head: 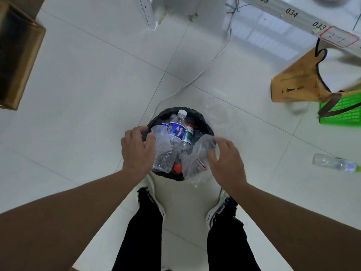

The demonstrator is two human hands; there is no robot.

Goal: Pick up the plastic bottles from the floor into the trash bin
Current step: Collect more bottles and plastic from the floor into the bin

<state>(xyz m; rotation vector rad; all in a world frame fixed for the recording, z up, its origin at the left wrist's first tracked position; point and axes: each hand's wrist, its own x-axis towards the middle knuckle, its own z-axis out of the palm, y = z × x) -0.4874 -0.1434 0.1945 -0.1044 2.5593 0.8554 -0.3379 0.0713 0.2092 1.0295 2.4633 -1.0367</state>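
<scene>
Bottles fill bin; hands seemingly spread.

black-lined trash bin, blue-labelled bottle, green bag, possibly green-capped floor bottle

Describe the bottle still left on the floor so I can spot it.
Start at the black bin between the hands, then look right across the tiles, below the green bag. The bottle lies on its side there, clear and crumpled, green-tipped, the only one outside the bin.

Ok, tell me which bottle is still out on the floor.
The clear bottle with the green cap, lying on its side on the tiles at the right. The others sit inside the black-lined bin.
</scene>
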